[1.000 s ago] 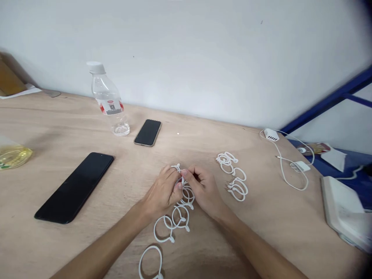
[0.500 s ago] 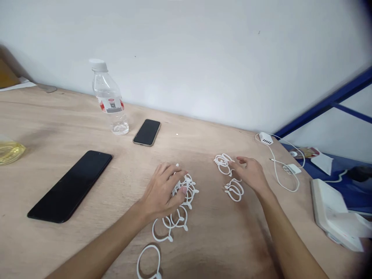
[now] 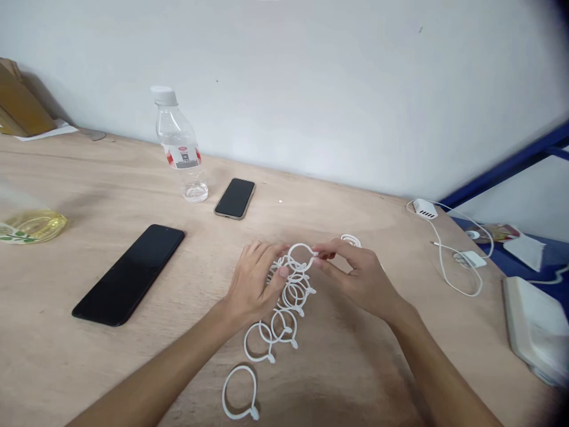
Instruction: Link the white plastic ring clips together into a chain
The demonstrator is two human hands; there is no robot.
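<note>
A white curtain ring (image 3: 301,244) is pinched at its small tab between the thumb and fingers of my right hand (image 3: 364,274). Across from it, my left hand (image 3: 252,283) rests on the upper end of a row of overlapping white curtain rings (image 3: 297,296), thumb and index finger apart beside the held ring. Its other fingers cover part of the row. Closer to me, one curtain ring (image 3: 240,391) lies by itself. Behind my right hand, a few more white rings (image 3: 351,239) show, mostly hidden.
To the left lie a large black phone (image 3: 128,276) and a yellowish clear container (image 3: 35,228). Farther back are a smaller phone (image 3: 235,198) and a water bottle (image 3: 181,148). A white cable with an adapter (image 3: 425,209) and a white device (image 3: 536,329) sit at the right edge.
My right hand has come left from the right-hand rings and now holds one ring over the row, near my left hand. The view has shifted slightly; my left hand stays at the row.
</note>
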